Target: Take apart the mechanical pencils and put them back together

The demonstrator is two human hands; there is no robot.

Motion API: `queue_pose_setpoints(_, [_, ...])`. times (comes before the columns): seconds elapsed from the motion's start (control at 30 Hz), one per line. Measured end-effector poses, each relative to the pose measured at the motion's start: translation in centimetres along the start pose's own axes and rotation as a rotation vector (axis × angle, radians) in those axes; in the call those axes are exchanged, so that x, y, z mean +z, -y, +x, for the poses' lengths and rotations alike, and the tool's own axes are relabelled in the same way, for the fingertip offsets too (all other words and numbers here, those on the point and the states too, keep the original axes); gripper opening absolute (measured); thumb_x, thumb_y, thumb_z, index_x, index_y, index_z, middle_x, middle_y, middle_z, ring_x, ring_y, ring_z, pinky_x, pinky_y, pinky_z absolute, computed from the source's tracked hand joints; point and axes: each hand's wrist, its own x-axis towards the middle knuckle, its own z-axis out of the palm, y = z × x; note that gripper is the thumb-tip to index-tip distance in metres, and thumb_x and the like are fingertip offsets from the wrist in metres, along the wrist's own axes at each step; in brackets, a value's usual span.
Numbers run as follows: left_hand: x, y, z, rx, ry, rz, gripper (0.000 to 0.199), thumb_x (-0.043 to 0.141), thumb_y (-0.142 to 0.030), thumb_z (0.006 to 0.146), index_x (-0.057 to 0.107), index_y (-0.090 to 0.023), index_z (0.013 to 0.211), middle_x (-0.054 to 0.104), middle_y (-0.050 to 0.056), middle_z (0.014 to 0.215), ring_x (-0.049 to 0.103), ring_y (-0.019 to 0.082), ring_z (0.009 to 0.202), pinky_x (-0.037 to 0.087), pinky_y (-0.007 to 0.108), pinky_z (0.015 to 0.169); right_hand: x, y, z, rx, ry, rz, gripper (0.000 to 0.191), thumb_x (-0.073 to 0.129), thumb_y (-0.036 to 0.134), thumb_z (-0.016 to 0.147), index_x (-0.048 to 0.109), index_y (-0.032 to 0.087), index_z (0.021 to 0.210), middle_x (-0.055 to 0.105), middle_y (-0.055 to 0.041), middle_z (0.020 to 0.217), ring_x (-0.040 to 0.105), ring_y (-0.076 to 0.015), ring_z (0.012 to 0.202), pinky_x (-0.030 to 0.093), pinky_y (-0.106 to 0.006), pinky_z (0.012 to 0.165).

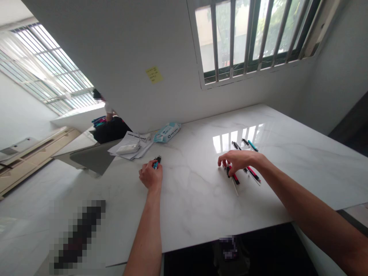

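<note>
My left hand (151, 174) is closed around a small bunch of pens (156, 163), black and blue, whose ends stick out past the fingers over the white marble table (189, 207). Further right, my right hand (235, 161) reaches down with bent fingers onto black and red pens (235, 178); whether the fingers grip one is hidden. A thin white stick (235, 188) lies beside them. Just right of that hand is another red and black pen (253, 173). Behind it lie black pens (236, 145) and a blue pen (252, 145).
At the table's back left lie papers (143, 149) with a white object (128, 148) on top, next to a wipes packet (167, 132). A grey panel (94, 157) stands at the left edge. A person (109, 111) is beyond it. A yellow note (154, 74) is on the wall.
</note>
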Motion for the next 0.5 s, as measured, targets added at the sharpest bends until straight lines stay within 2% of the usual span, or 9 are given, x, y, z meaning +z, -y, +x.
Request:
queue_pose_setpoints(0.2, [0.2, -0.3, 0.0, 0.077, -0.035, -0.082, 0.03, 0.062, -0.024, 0.086, 0.079, -0.02, 0.11, 0.072, 0.013, 0.108, 0.062, 0.029, 0.097, 0.046, 0.042, 0.095, -0.2, -0.3, 0.2, -0.001, 0.056, -0.029, 0.055, 0.084, 0.032, 0.073, 0.07, 0.027, 0.126, 0.076, -0.0048, 0.11, 0.07, -0.0232, 0.091, 0.049, -0.03, 0.07])
queue_pose_setpoints(0.5, [1.0, -0.2, 0.0, 0.192, -0.071, -0.198, 0.031, 0.061, -0.02, 0.083, 0.08, -0.02, 0.108, 0.073, 0.011, 0.105, 0.065, 0.029, 0.099, 0.047, 0.042, 0.1, -0.2, -1.3, 0.5, 0.011, 0.03, 0.068, 0.053, 0.083, 0.027, 0.072, 0.07, 0.029, 0.123, 0.076, -0.0035, 0.109, 0.071, -0.0228, 0.093, 0.051, -0.03, 0.073])
